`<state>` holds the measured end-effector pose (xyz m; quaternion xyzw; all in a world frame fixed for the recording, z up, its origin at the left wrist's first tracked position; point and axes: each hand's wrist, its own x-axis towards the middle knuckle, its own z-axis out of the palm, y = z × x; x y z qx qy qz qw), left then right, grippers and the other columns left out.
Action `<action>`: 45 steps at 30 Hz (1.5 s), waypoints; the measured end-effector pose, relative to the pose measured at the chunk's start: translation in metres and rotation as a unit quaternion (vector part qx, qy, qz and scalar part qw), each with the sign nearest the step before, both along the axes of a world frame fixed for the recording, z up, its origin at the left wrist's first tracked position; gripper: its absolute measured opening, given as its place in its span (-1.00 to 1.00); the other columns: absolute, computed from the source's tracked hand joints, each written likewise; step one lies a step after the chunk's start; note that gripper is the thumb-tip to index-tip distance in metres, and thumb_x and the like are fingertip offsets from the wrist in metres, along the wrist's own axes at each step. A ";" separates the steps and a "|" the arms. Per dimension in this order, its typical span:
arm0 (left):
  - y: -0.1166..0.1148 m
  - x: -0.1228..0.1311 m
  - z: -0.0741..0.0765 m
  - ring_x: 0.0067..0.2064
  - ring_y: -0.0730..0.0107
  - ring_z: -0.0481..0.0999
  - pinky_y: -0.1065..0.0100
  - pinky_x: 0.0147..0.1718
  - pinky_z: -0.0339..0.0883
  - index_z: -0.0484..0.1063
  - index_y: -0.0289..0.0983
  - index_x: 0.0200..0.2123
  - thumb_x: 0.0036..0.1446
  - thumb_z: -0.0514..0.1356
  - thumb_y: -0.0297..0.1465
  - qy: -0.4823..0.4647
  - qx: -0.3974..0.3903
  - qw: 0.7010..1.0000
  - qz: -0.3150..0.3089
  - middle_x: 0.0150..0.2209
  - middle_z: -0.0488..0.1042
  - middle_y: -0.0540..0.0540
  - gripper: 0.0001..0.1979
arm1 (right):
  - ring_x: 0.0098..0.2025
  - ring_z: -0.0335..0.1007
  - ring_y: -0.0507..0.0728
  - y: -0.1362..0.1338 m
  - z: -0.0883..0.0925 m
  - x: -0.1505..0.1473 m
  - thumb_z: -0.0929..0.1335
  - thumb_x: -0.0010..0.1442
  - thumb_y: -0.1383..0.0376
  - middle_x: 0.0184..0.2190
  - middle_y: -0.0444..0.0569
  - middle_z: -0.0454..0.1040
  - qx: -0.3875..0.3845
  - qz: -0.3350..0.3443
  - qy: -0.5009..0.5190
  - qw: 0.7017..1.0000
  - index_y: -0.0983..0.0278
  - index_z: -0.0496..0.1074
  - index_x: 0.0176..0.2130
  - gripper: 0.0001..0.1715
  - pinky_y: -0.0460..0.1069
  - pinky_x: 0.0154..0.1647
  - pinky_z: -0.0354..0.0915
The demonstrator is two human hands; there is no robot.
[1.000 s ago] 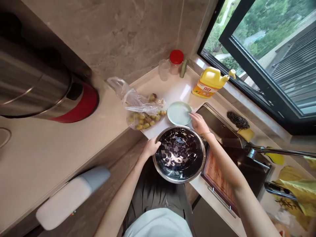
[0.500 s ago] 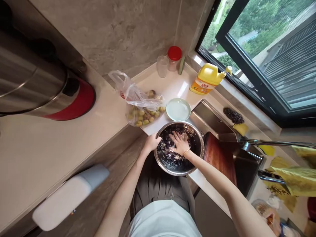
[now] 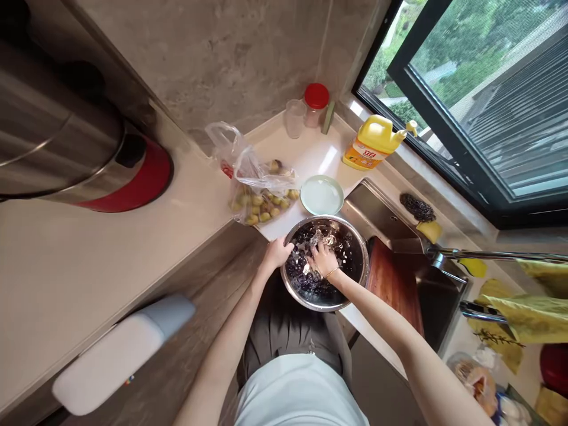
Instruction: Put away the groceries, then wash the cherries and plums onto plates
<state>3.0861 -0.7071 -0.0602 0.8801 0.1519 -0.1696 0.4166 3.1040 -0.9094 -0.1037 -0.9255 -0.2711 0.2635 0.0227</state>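
A round steel basin [image 3: 325, 307] at the counter edge holds water with many small dark pieces [image 3: 302, 278] in it. I cannot make out what they are. My left hand [image 3: 278, 253] grips the basin's left rim, thumb over the edge. Inside the basin is my right hand [image 3: 323, 260], fingers apart and their tips dipped among the dark pieces; a thin bracelet circles its wrist. Just behind the basin lies a pale green plate [image 3: 322, 195]. A clear plastic bag [image 3: 260, 177] of small green-yellow fruit rests to the left of that plate.
A sink [image 3: 373, 207] with a reddish wooden board [image 3: 393, 284] across it adjoins the basin. Behind stand a yellow detergent bottle [image 3: 373, 142], a red-lidded jar [image 3: 316, 103] and a clear cup [image 3: 295, 118]. A tap [image 3: 444, 257] reaches in at right; a large steel appliance [image 3: 66, 136] stands left.
My right hand has gone from spread flat at the water to fingers dipped lower, and the water is stirred with white glints. My left hand stays on the rim.
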 end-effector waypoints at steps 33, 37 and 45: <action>0.002 0.001 0.002 -0.22 0.18 0.53 0.35 -0.27 0.28 0.51 -0.25 -0.16 0.08 0.04 -0.40 0.024 -0.002 1.000 -0.005 -0.19 0.59 -0.19 -0.69 | 0.04 0.36 0.23 -0.014 0.089 -0.027 0.11 0.34 0.24 0.02 0.11 0.37 0.211 -0.110 -0.093 0.967 0.10 0.33 0.16 -0.52 0.11 0.03 0.37; 0.001 0.000 0.002 -0.22 0.20 0.53 0.36 -0.27 0.28 0.50 -0.26 -0.14 0.07 0.05 -0.40 0.013 -0.003 1.000 -0.007 -0.17 0.59 -0.18 -0.67 | -0.01 0.40 0.20 -0.015 0.068 -0.025 0.14 0.33 0.18 -0.02 0.09 0.39 0.250 -0.122 -0.009 0.960 0.11 0.30 0.18 -0.52 0.09 0.02 0.37; 0.000 0.001 0.003 -0.25 0.20 0.52 0.37 -0.30 0.25 0.51 -0.24 -0.22 0.05 0.05 -0.40 0.029 -0.004 1.000 0.003 -0.22 0.60 -0.17 -0.71 | -0.48 0.38 0.10 -0.013 0.077 0.055 0.28 0.19 -0.03 -0.42 -0.03 0.49 0.379 -0.313 0.103 0.864 0.24 0.45 -0.14 -0.55 0.00 -0.46 0.34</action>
